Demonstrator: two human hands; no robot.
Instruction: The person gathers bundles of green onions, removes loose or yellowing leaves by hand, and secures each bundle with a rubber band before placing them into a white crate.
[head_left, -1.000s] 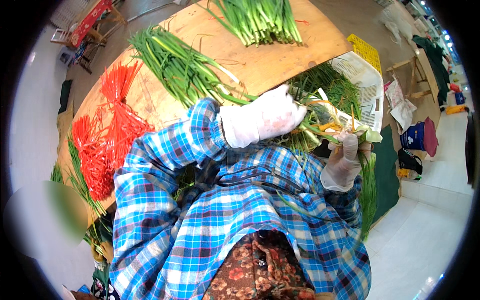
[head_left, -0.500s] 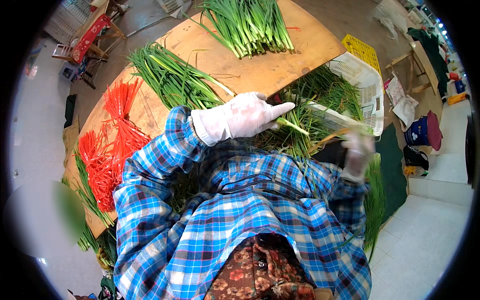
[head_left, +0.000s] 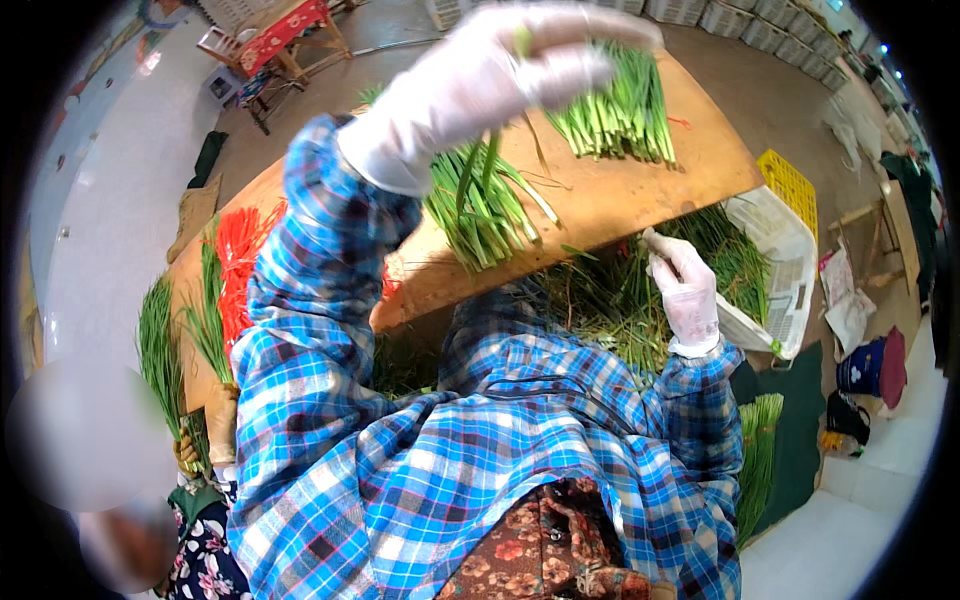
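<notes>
My left hand point(head_left: 490, 85), in a white glove, is raised over the board, blurred by motion. Its fingers stretch to the right, and a thin green stalk point(head_left: 522, 42) shows between fingers and thumb. Below it a loose heap of leafy green stalks point(head_left: 480, 215) lies on the wooden board point(head_left: 610, 215). My right hand point(head_left: 685, 290), also white-gloved, hovers at the loose greens point(head_left: 620, 310) near my lap. Its fingers are bent and apart, with nothing visible between them. Farther back lies a neat bunch of greens point(head_left: 625, 110) with pale cut ends.
Red ties point(head_left: 240, 270) lie at the board's left. A white crate point(head_left: 795, 285) with greens stands at right, before a yellow crate point(head_left: 787, 190). Another bundle point(head_left: 760, 460) lies on dark green cloth. At lower left, a co-worker's gloved hand point(head_left: 188, 452) holds greens.
My left hand has risen and swung forward over the board. My right hand has moved to the loose greens; the yellowish leaf near it is no longer seen. The view has shifted left.
</notes>
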